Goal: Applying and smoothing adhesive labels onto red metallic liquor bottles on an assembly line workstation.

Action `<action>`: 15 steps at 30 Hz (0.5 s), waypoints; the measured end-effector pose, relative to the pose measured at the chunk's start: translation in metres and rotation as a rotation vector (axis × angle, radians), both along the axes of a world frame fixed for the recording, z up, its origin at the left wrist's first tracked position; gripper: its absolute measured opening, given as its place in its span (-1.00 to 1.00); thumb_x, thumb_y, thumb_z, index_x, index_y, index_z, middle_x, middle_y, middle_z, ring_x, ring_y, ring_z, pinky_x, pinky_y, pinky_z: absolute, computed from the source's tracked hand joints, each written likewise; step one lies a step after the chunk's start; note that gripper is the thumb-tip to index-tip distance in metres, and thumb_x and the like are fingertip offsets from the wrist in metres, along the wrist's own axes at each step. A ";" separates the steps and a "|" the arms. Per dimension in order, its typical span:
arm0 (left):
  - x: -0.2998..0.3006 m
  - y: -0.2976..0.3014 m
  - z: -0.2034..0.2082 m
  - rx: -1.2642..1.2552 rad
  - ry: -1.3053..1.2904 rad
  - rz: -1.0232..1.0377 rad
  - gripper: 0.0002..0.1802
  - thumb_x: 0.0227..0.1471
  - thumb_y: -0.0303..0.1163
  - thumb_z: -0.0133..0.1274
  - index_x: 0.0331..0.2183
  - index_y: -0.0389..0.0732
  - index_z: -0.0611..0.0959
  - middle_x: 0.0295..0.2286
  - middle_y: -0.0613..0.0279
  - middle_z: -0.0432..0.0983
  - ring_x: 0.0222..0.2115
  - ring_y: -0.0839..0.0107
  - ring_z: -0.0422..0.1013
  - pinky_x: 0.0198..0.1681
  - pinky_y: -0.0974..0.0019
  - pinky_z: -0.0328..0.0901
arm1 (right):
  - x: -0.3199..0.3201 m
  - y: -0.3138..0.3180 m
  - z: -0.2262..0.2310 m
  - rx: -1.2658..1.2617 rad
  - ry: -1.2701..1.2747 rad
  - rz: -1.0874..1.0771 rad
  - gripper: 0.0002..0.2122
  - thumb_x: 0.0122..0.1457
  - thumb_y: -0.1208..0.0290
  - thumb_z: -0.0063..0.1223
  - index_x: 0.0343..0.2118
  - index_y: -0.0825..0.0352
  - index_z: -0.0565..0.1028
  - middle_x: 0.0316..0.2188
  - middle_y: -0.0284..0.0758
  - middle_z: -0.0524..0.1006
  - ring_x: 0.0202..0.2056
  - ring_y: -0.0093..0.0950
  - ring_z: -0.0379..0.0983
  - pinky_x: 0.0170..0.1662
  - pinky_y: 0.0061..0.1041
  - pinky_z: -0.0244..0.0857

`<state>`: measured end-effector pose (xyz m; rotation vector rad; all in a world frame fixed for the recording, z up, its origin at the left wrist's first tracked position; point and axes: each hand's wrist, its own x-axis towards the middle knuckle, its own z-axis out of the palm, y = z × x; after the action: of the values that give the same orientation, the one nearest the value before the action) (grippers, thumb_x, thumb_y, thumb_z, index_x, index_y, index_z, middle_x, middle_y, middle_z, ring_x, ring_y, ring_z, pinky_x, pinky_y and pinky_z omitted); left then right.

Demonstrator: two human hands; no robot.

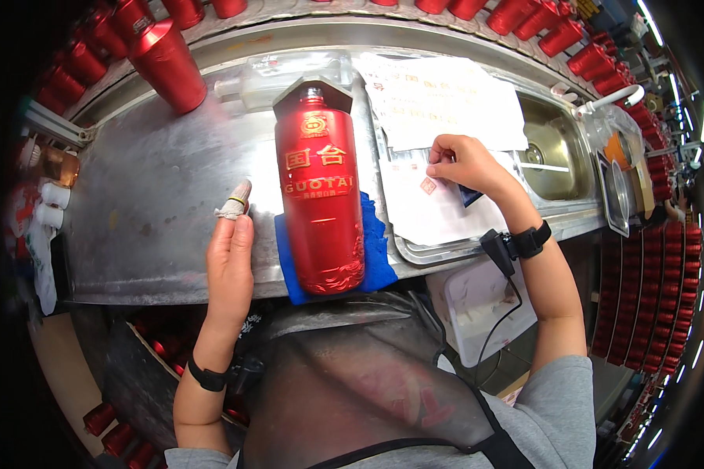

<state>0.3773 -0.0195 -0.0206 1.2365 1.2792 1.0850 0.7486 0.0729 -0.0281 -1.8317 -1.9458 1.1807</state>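
A red bottle [321,211] with gold and white print lies on a blue cloth [378,242] at the metal bench's front edge, its dark-capped neck pointing away. To its left, my left hand [231,254] is apart from it, fingers stretched and holding nothing. One finger wears a whitish wrap with a yellow band. My right hand [469,164] is over the white sheets [426,219], thumb and forefinger pinched together. Whatever they hold, if anything, is too small to name. Just below the fingertips a small red square decal [428,185] shows on the paper. A dark blue piece [469,195] lies under the hand.
A clear glass bottle [285,76] lies behind the red one. Another red bottle [164,66] stands at the back left. A basin [555,148] with a white tap [622,95] is on the right. Racks of red bottles [649,297] surround the bench [149,195]; a white bin [481,309] sits below.
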 end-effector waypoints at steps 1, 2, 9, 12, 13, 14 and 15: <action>-0.002 0.000 0.000 0.002 -0.002 0.004 -0.47 0.33 -0.32 -0.22 0.21 -0.41 0.26 0.20 0.03 0.22 0.24 0.33 0.11 0.30 0.28 -0.05 | -0.001 0.000 0.001 0.002 -0.002 0.004 -0.86 -0.08 0.45 0.24 -0.48 0.37 0.52 -0.59 -0.27 0.54 -0.54 -0.41 0.46 -0.41 -0.48 0.31; -0.003 0.000 0.000 0.001 0.003 -0.001 -0.47 0.33 -0.32 -0.22 0.21 -0.41 0.26 0.20 0.03 0.22 0.24 0.33 0.11 0.30 0.29 -0.05 | -0.003 -0.002 0.002 0.102 -0.004 -0.004 -0.88 -0.06 0.46 0.22 -0.49 0.38 0.53 -0.60 -0.28 0.55 -0.56 -0.47 0.45 -0.44 -0.50 0.29; -0.006 -0.001 0.014 0.079 0.017 0.000 -0.48 0.32 -0.33 -0.19 0.22 -0.40 0.27 0.18 0.05 0.25 0.22 0.33 0.15 0.28 0.28 -0.01 | -0.036 -0.053 0.047 0.387 0.036 -0.177 -0.93 0.00 0.51 0.20 -0.48 0.38 0.56 -0.59 -0.38 0.55 -0.56 -0.64 0.40 -0.46 -0.63 0.24; -0.001 0.002 0.022 0.110 -0.027 -0.010 -0.46 0.32 -0.29 -0.21 0.22 -0.38 0.26 0.17 0.01 0.26 0.20 0.25 0.19 0.30 0.20 0.01 | -0.064 -0.081 0.077 0.313 0.248 -0.236 -0.94 0.04 0.53 0.21 -0.46 0.38 0.56 -0.56 -0.45 0.55 -0.50 -0.74 0.41 -0.43 -0.70 0.24; 0.002 0.004 0.025 0.111 -0.052 -0.007 -0.45 0.32 -0.29 -0.21 0.22 -0.40 0.25 0.17 -0.02 0.25 0.20 0.23 0.20 0.30 0.19 0.00 | -0.076 -0.089 0.083 0.260 0.395 -0.240 -0.96 0.07 0.54 0.21 -0.44 0.36 0.56 -0.52 -0.47 0.56 -0.47 -0.74 0.42 -0.41 -0.72 0.25; 0.006 0.005 0.027 0.110 -0.046 -0.009 -0.45 0.32 -0.29 -0.21 0.22 -0.40 0.25 0.17 -0.02 0.25 0.20 0.23 0.20 0.30 0.19 0.00 | -0.088 -0.094 0.086 0.193 0.534 -0.240 -0.96 0.09 0.53 0.21 -0.42 0.35 0.56 -0.49 -0.47 0.56 -0.45 -0.74 0.43 -0.40 -0.73 0.25; 0.010 0.005 0.027 0.110 -0.057 -0.022 -0.45 0.32 -0.29 -0.22 0.22 -0.40 0.25 0.17 -0.02 0.26 0.20 0.23 0.19 0.30 0.19 0.00 | -0.102 -0.098 0.091 0.125 0.646 -0.226 -0.95 0.10 0.53 0.21 -0.41 0.35 0.55 -0.48 -0.46 0.56 -0.44 -0.75 0.43 -0.39 -0.74 0.25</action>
<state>0.3870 -0.0140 0.0068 1.2896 1.1733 1.1800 0.6470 -0.0251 0.0631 -1.3318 -1.3766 1.3241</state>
